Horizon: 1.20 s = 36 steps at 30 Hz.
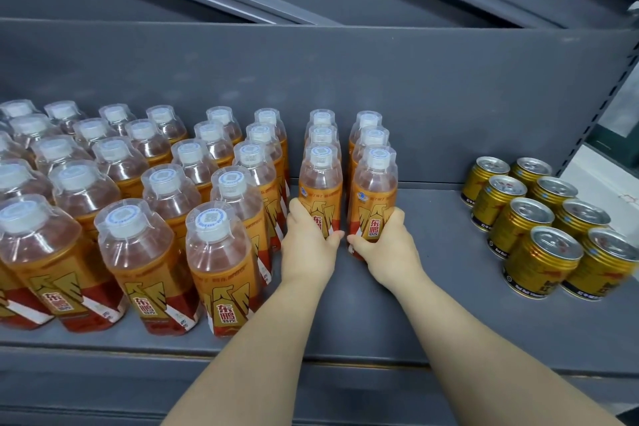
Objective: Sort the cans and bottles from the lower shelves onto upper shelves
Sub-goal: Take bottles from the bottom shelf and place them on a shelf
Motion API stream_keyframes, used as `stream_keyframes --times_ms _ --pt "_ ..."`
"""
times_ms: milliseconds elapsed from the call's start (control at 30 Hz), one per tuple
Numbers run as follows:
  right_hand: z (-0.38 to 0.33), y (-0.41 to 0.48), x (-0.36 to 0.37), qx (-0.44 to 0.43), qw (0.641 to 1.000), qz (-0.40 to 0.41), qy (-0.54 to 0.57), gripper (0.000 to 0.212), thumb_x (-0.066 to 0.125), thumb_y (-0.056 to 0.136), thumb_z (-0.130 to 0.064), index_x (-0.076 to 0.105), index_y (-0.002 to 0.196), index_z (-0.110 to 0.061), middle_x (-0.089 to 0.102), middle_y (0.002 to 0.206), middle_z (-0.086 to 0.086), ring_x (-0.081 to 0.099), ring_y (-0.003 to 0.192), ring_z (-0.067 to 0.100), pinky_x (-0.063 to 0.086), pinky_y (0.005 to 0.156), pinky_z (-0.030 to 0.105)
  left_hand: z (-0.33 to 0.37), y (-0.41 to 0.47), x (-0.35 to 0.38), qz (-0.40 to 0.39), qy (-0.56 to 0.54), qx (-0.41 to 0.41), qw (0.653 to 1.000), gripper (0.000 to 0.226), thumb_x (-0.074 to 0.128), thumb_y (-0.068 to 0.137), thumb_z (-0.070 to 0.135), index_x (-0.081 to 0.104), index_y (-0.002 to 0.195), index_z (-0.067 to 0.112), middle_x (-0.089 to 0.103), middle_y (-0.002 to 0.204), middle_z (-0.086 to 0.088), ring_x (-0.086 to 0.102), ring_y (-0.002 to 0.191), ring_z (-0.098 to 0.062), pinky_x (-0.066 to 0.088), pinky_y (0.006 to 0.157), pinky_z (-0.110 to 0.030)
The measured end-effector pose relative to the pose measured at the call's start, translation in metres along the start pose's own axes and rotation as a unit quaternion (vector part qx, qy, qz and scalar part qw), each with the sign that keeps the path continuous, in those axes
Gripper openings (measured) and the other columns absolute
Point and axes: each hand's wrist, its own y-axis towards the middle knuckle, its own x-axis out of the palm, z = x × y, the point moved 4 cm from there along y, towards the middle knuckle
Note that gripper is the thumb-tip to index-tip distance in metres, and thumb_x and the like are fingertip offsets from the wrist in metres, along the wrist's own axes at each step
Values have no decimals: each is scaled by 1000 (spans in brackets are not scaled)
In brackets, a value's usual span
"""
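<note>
Two short rows of orange drink bottles with clear cap covers stand on the grey shelf. My left hand grips the lower body of the front bottle of the left row. My right hand grips the lower body of the front bottle of the right row. Both bottles stand upright on the shelf, with two more bottles behind each. Gold cans stand in two rows at the right end of the shelf.
Several rows of the same orange bottles fill the left half of the shelf, close to my left hand. A grey back panel rises behind. Bare shelf lies between my right hand and the cans. The shelf's front lip runs below.
</note>
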Motion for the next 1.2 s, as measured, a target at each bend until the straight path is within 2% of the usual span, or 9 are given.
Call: stream_keyframes --times_ms 200,333,433,567,800,900,1000,1100,1200 --pt "-2 -2 -3 18 1000 -16 1 67 80 82 -37 34 128 -20 59 121 1 62 104 22 55 85 39 4 -3 -3 -12 -8 -14 1000 85 80 84 26 25 146 13 49 139 -9 54 124 -29 51 100 -44" --pt "-6 -10 -13 25 999 -23 -3 83 81 79 -43 32 139 -15 57 131 5 60 116 26 53 94 45 12 -13 -7 -26 -6 -19 999 105 78 86 29 4 158 11 32 155 -13 41 138 -32 40 109 -43" --pt "-5 -22 -20 26 999 -27 -15 97 77 83 -44 18 154 -13 49 145 6 53 129 26 49 100 43 14 -26 -9 -19 9 -10 1000 105 73 90 30 -4 158 9 23 160 -14 31 145 -31 34 116 -44" --pt "-5 -44 -25 23 999 -27 -39 90 71 89 -45 18 155 -14 44 150 6 47 135 27 46 102 42 12 -44 -13 -21 34 11 999 94 69 93 30 4 158 9 26 159 -13 32 145 -31 36 116 -45" --pt "-10 -86 -27 -8 994 -21 -106 64 61 97 -41 32 149 -19 46 149 3 46 135 24 44 103 38 6 -71 -28 -55 88 95 990 60 63 95 35 37 145 13 47 143 -9 50 130 -28 46 107 -45" --pt "-15 -103 -24 -29 990 -14 -141 60 59 97 -45 35 149 -25 48 148 1 47 135 23 45 105 41 7 -85 -39 -80 107 145 980 63 62 95 39 36 147 16 48 144 -6 49 132 -25 45 109 -44" --pt "-20 -124 -20 -35 982 -13 -186 63 55 97 -48 32 152 -25 40 155 3 41 140 26 42 111 45 3 -100 -50 -108 123 177 970 60 60 95 43 40 144 16 52 141 -5 50 130 -24 46 107 -45" --pt "-26 -152 -15 -42 969 -21 -244 64 48 102 -45 26 156 -19 29 162 7 27 148 28 27 120 47 -7 -118 -65 -141 138 185 963 61 56 97 46 38 146 15 47 147 -6 46 135 -26 43 110 -46" --pt "-27 -182 -8 -40 959 -29 -280 67 42 103 -47 18 158 -17 18 165 10 14 153 27 15 124 47 -19 -140 -83 -179 168 206 947 71 52 100 46 25 156 12 30 161 -10 28 149 -29 30 120 -47"
